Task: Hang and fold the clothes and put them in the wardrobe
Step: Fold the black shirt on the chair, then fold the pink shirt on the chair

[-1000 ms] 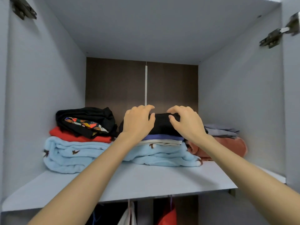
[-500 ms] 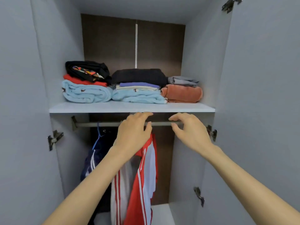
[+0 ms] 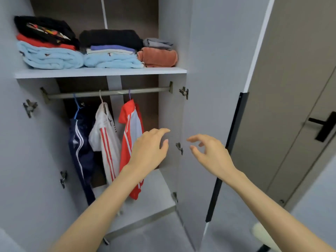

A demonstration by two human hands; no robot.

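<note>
The open wardrobe has a grey shelf point(image 3: 101, 72) carrying folded clothes. A black garment point(image 3: 111, 37) tops the middle stack, over light blue towels point(image 3: 112, 61). To the left lie a black printed garment point(image 3: 43, 30), a red one and another blue towel point(image 3: 51, 58); an orange towel point(image 3: 158, 58) sits at the right. Under the shelf a rail point(image 3: 109, 92) holds a navy garment point(image 3: 80, 142), a white one with red stripes point(image 3: 105, 140) and a red and grey one point(image 3: 131, 128). My left hand point(image 3: 149, 148) and my right hand point(image 3: 209, 151) hover empty, fingers loosely spread, below the shelf.
The right wardrobe door point(image 3: 214, 88) stands open beside my right hand, with hinges point(image 3: 184, 92) on its inner edge. The left door point(image 3: 21, 142) is open too. A room door with a black handle point(image 3: 325, 126) is at the far right. A pale object point(image 3: 261, 235) sits low right.
My hands have let go of the black garment on the middle stack and dropped below the shelf. The view has moved back and right, so the hanging clothes and right door show.
</note>
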